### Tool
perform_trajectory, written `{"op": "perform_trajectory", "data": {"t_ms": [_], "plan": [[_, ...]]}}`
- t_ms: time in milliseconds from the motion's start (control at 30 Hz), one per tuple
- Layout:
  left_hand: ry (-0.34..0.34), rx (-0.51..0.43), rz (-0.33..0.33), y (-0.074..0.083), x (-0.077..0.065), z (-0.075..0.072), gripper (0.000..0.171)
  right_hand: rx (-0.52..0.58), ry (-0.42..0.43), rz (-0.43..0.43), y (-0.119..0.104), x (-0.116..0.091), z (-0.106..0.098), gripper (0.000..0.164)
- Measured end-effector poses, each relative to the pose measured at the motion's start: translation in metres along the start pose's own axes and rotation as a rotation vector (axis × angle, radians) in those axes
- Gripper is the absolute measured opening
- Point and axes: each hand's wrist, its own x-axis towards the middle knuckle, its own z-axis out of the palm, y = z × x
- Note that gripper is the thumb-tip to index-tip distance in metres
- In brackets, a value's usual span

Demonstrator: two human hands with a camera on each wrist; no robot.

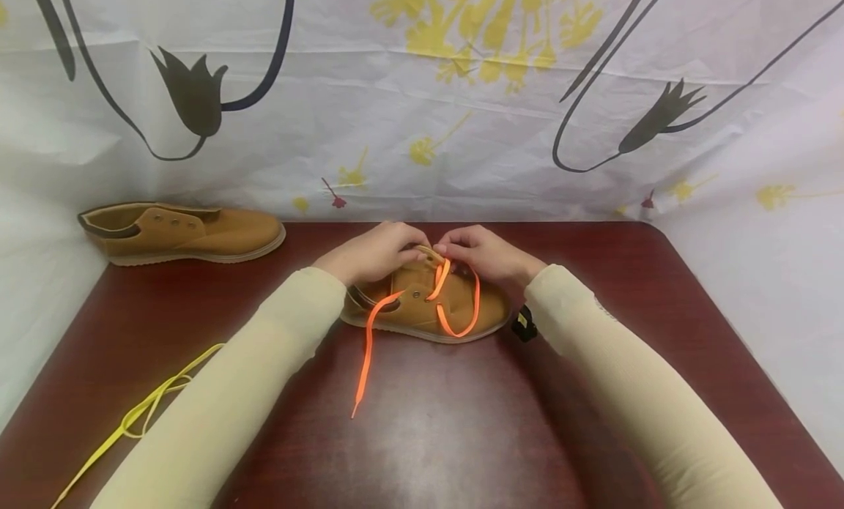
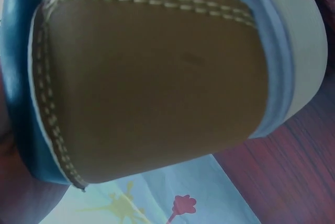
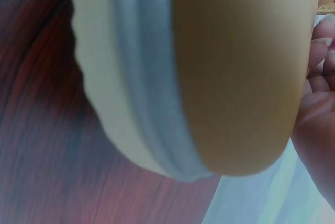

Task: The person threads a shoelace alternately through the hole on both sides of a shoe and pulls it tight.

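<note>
A tan shoe point(image 1: 471, 307) stands on the table with its toe to the right, and an orange shoelace point(image 1: 367, 348) runs through some of its eyelets. My left hand point(image 1: 376, 251) pinches the far eyelet flap from the heel side. At the same flap, my right hand point(image 1: 491, 254) pinches the lace with thumb and fingertips. One lace end hangs over the near side onto the table, and a loop droops toward the toe. The heel point(image 2: 157, 88) fills the left wrist view. In the right wrist view the toe point(image 3: 241, 77) hides part of the right hand point(image 3: 319, 98).
A second tan shoe point(image 1: 224, 234), unlaced, stands at the back left of the dark red table point(image 1: 409, 436). A yellow shoelace point(image 1: 141, 406) lies at the left, partly behind my left sleeve. A printed white sheet point(image 1: 369, 113) hangs behind and along the sides.
</note>
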Motion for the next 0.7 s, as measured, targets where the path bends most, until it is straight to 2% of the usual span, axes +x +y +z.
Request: {"op": "perform_trajectory", "data": {"t_ms": [233,367,567,700], "plan": [[0.031,0.023,0.009,-0.0006,-0.0002,0.0028,0.014,0.015,-0.007,-0.021,0.0005,0.0001,-0.0004,0.029],[0.052,0.022,0.007,-0.0022,-0.0014,0.002,0.013,-0.005,0.001,-0.03,-0.003,0.0003,0.0011,0.029],[0.046,-0.012,-0.009,-0.0015,-0.0018,0.0005,0.012,-0.05,0.007,-0.009,-0.0054,0.0021,0.0021,0.029],[0.063,0.01,0.011,-0.0007,-0.0011,0.0023,0.013,-0.075,-0.004,-0.023,-0.0042,0.0029,0.0005,0.028]]}}
